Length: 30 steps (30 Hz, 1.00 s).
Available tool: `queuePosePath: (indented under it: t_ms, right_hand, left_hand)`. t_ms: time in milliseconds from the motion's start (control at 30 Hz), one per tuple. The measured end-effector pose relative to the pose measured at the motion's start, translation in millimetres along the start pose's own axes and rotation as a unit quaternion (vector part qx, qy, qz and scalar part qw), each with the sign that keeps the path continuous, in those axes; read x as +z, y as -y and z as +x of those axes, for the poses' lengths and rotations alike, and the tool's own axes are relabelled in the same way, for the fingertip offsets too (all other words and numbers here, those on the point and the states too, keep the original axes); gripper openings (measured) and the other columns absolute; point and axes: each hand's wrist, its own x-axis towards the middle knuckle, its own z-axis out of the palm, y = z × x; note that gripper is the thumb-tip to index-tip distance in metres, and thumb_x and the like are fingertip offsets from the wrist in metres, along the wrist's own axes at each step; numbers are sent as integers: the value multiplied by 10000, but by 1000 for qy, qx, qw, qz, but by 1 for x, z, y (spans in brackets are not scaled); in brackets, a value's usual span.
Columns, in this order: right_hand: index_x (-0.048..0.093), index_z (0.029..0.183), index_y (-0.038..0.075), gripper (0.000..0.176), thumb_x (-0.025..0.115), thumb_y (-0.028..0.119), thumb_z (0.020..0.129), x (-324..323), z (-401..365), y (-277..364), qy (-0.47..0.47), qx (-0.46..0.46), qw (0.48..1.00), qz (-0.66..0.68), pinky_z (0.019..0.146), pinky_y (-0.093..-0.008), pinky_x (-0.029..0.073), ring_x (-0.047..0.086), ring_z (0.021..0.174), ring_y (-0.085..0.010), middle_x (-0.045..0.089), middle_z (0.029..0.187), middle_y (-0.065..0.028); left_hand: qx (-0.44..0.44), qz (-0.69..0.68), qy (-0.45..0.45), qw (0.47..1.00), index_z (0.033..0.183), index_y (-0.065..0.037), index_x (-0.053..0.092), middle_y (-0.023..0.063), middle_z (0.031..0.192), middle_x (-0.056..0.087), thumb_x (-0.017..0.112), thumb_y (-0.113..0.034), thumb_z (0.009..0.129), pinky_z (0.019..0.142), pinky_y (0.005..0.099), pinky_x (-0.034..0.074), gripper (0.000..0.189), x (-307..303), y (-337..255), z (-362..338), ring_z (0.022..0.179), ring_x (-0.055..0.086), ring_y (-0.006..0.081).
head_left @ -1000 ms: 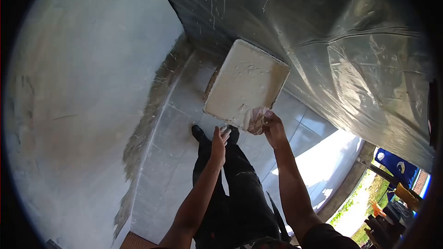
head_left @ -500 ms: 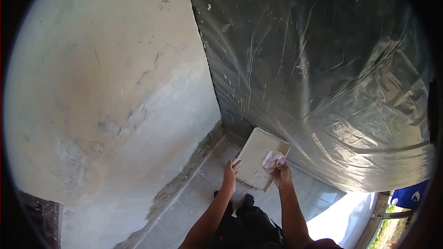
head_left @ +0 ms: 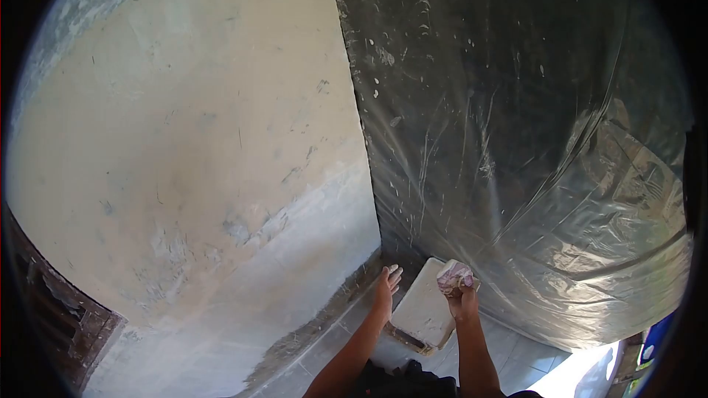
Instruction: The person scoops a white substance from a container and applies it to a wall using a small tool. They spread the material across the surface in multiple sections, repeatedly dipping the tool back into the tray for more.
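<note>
My right hand (head_left: pixel 462 304) grips a crumpled pink-and-white rag (head_left: pixel 452 276), held over the upper right part of a pale rectangular tray (head_left: pixel 422 308). Whitish residue coats the tray, which is partly hidden behind the rag and my right hand. To the left of the tray, my left hand (head_left: pixel 388 284) is held up with its fingers stretched out and nothing in it. White smears show on its fingertips.
A patchy plastered wall (head_left: pixel 243 125) rises on the left, with a dark wooden frame (head_left: pixel 92 339) low at its edge. Dark plastic sheeting (head_left: pixel 531 140), splattered white, covers the right side. Grey floor tiles (head_left: pixel 509 339) lie below, with bright light at lower right.
The view has tilted up, so the tray and hands sit lower and my feet are out of sight. The rag has moved toward the tray's far end. My left hand's fingers are more spread.
</note>
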Motion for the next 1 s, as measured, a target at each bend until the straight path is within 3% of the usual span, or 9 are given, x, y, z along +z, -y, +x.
queuePosePath:
  t_ms: [333, 467, 500, 567, 600, 667, 733, 867, 1000]
  right_hand:
    - [418, 1372, 60, 499, 447, -63, 889, 279, 89, -10, 125, -52, 989, 56, 953, -416, 475, 568, 1131, -246, 536, 1286, -105]
    - [581, 1240, 23, 340, 515, -46, 913, 409, 172, 1, 184, -273, 936, -126, 926, -341, 478, 587, 1107, -211, 639, 1148, -94]
    - [581, 1240, 23, 340, 515, -46, 913, 436, 183, 5, 185, -280, 934, -121, 926, -341, 478, 587, 1107, -211, 639, 1148, -94]
    - [635, 1165, 2, 301, 518, -59, 895, 478, 196, 5, 81, -377, 873, -298, 953, -332, 451, 580, 1120, -219, 671, 1123, -106]
    - [635, 1165, 2, 301, 518, -59, 895, 486, 204, -6, 79, -383, 873, -293, 953, -332, 451, 580, 1120, -219, 671, 1123, -106]
    - [640, 1183, 34, 395, 544, -93, 822, 481, 215, -44, 37, -609, 680, -407, 952, -375, 446, 580, 1101, -301, 659, 1168, -128]
    - [641, 1192, 48, 524, 548, -138, 711, 464, 188, -88, 52, -608, 678, -410, 969, -426, 416, 550, 1115, -357, 634, 1207, -146]
    - [649, 1208, 94, 553, 545, -152, 724, 421, 110, -155, 75, -573, 649, -496, 975, -365, 422, 563, 1112, -316, 639, 1223, -107]
    - [643, 1217, 91, 524, 546, -144, 759, 442, 126, -103, 9, -582, 665, -468, 945, -367, 448, 572, 1083, -298, 650, 1201, -98]
  left_hand:
    - [252, 22, 0, 967, 1383, -47, 419, 127, 1430, 479, 362, -537, 974, 1083, 440, 274, 642, -74, -139, 8, 1343, 417, 274]
    - [275, 48, 11, 960, 1389, -36, 409, 145, 1429, 475, 355, -533, 976, 1074, 434, 296, 649, -111, -186, 5, 1331, 432, 282]
    - [281, 53, 16, 958, 1389, -36, 409, 145, 1429, 475, 355, -533, 976, 1074, 434, 296, 649, -120, -192, 5, 1331, 432, 282]
    - [276, 68, 30, 958, 1390, -31, 406, 155, 1430, 471, 348, -529, 978, 1072, 423, 303, 648, -141, -200, 6, 1325, 439, 284]
    - [258, 78, 29, 963, 1387, -25, 405, 158, 1430, 470, 341, -528, 980, 1068, 418, 309, 650, -149, -205, 5, 1322, 442, 285]
    - [241, 82, 40, 966, 1385, -21, 403, 158, 1430, 470, 338, -533, 979, 1068, 416, 308, 657, -167, -205, 7, 1321, 443, 284]
    - [206, 73, 60, 974, 1382, -18, 400, 158, 1428, 473, 321, -546, 978, 1068, 410, 296, 669, -184, -203, 12, 1315, 449, 283]
    - [182, 47, 83, 979, 1379, -37, 404, 172, 1420, 477, 303, -551, 978, 1063, 409, 291, 660, -207, -193, 25, 1302, 461, 285]
    - [151, 58, 93, 982, 1376, -37, 406, 182, 1414, 480, 294, -562, 977, 1061, 411, 294, 669, -211, -194, 19, 1301, 462, 287]
